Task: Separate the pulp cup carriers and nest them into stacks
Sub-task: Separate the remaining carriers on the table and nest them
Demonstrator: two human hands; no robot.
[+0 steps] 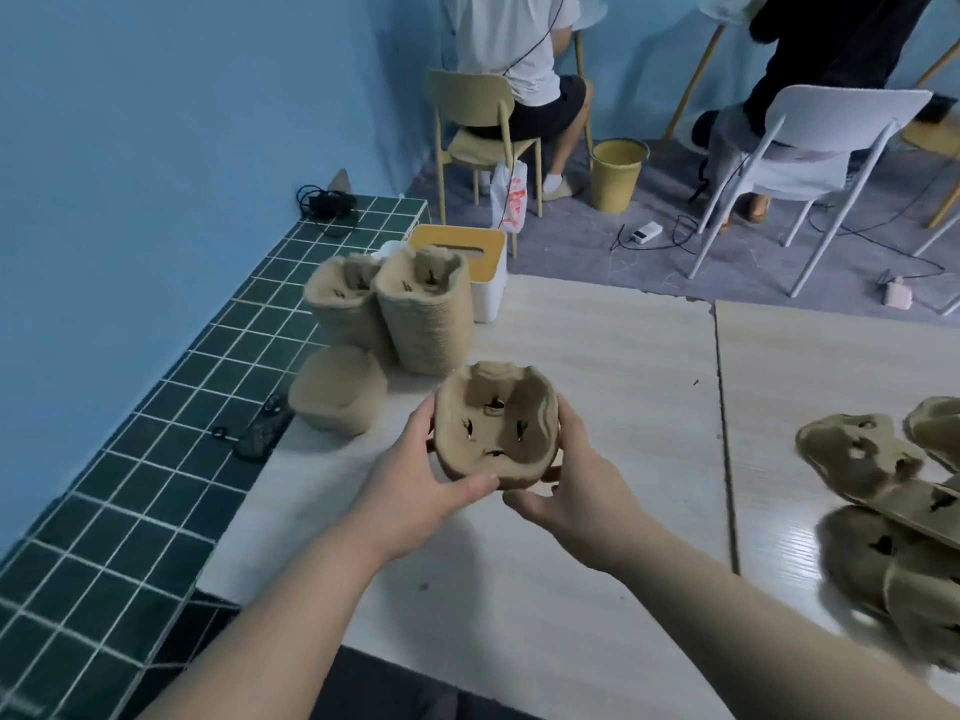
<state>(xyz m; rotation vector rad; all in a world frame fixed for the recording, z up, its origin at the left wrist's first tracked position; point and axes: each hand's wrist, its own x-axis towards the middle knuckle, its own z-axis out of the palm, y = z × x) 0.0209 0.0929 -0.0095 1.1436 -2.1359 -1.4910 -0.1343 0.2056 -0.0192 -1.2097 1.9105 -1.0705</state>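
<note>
Both forearms extend over the pale wood-grain bench [597, 356]. The left hand [415, 491] and the right hand [566, 491] hold one pulp cup carrier [493, 423] between them above the bench, cup pockets facing the camera. Left grip: thumb on the near rim, fingers curled round the left edge, clamped on the carrier. Right grip: fingers curled round the right edge, thumb below the near rim, likewise clamped on it.

At the right edge lies a loose pile of carriers [898, 506], overlapping and tilted. Left of the held carrier sits a short stack [337, 392] at the bench edge. Behind it stand two tall nested stacks [395, 314], side by side and touching. Just behind those stands a white box with a yellow top [467, 252]. A dark green tiled ledge [156, 459] runs along the left.
</note>
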